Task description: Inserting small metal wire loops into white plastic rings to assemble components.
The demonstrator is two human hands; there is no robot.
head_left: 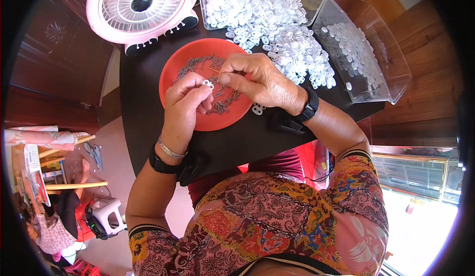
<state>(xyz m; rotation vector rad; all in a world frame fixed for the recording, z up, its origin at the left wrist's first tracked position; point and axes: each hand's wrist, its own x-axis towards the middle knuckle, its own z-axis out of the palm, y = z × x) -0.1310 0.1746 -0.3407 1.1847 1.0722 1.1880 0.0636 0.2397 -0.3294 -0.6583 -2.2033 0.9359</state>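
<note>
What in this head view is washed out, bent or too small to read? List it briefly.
Head view: daylight blows out the lower right corner; the fisheye bends the clear plastic bin and rounds the dark table edge; a black vignette rings the frame; the white plastic piece between the left hand and right hand is sharp but tiny; the small metal pins in the red plate blend together.

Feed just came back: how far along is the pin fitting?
Done: maybe the white pieces in the clear tray, uncertain. In hand: left hand holds one white piece; right hand pinches a pin. Left: the big pile, and pins on the red plate.
</note>
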